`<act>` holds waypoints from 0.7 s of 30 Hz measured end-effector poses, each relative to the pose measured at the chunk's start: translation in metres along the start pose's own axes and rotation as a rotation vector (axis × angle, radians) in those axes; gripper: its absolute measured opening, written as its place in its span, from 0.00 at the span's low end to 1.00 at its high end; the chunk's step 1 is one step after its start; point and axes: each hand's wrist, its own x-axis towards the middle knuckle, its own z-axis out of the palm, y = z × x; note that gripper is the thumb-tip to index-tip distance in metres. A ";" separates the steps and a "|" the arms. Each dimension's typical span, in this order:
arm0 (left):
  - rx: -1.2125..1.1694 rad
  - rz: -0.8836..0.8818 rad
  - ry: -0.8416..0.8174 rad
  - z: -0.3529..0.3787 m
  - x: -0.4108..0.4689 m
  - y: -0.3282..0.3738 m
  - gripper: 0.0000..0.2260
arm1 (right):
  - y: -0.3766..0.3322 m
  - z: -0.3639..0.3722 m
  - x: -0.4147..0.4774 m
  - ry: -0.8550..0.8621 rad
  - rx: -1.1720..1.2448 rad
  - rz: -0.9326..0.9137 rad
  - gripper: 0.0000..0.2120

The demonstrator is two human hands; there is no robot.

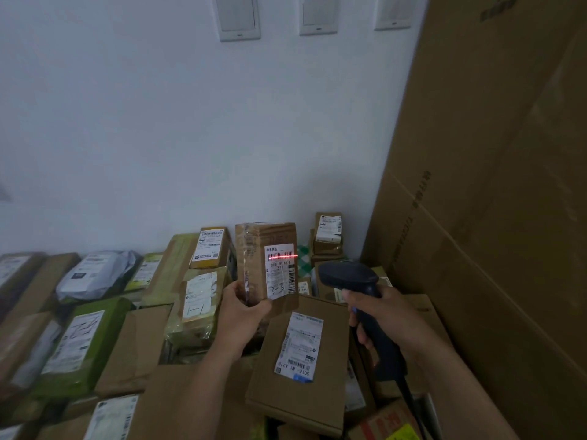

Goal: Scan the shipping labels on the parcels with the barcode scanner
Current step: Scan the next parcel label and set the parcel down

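Head: pkg pile (79,344) below white wall (190,122)

You hold a small brown parcel (255,265) upright, its white label (280,274) facing you, a red scan line (293,255) crossing the top barcode (278,253). The dark scanner (349,276) aims at it from the right.

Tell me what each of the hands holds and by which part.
The left hand grips the small brown parcel by its lower left corner. The right hand grips the barcode scanner by its handle.
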 end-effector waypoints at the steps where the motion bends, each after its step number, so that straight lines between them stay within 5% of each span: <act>1: 0.007 0.000 0.000 0.001 0.001 0.000 0.28 | 0.000 0.000 0.002 -0.002 -0.006 0.001 0.13; 10: 0.071 0.034 0.044 0.020 0.028 0.005 0.15 | 0.000 -0.010 0.048 0.044 0.017 -0.064 0.15; 21: 0.264 0.039 0.044 0.092 0.135 0.016 0.16 | 0.013 -0.045 0.179 0.164 0.140 -0.048 0.14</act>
